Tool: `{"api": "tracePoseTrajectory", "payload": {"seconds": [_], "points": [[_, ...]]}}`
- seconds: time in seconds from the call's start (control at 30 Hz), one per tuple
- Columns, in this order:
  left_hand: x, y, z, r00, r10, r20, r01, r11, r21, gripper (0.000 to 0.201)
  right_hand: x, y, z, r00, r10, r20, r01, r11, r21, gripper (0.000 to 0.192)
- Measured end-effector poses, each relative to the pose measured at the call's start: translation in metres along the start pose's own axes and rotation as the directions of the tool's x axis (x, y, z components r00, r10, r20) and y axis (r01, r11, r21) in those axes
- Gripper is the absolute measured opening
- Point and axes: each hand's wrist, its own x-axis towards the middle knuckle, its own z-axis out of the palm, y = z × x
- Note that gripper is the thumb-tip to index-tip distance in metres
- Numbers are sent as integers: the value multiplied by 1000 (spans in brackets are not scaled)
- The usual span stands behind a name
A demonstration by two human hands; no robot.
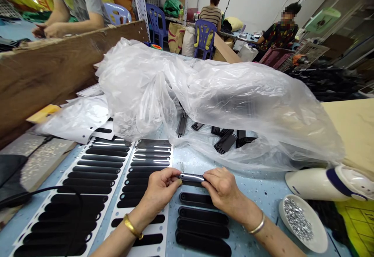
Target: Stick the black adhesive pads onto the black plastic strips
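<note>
My left hand (160, 188) and my right hand (223, 188) pinch the two ends of a narrow black glossy strip (191, 178), held level just above the blue table (263, 188). Below it lie three black oblong plastic pieces (203, 225) in a row. To the left lie white backing sheets (117, 194) with several black oval stickers, some slots on the nearer sheet bare. Each of my wrists wears a bangle.
A big crumpled clear plastic bag (222, 105) covers black comb-like parts (224, 142) behind my hands. At right sit a white dish of small shiny bits (302, 222) and a white and blue device (330, 183). A wooden board (58, 66) stands left; other people work beyond.
</note>
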Motion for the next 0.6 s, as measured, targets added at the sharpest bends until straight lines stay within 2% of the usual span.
{"api": "tracePoseTrajectory", "payload": {"seconds": [0.37, 0.6], "points": [[0, 4, -1, 1000, 27, 3, -27, 999, 31, 14, 3, -7, 1, 995, 10, -98, -8, 1000, 22, 15], [0, 3, -1, 1000, 15, -5, -15, 999, 35, 18, 3, -8, -1, 996, 16, -93, -17, 1000, -19, 15]]}}
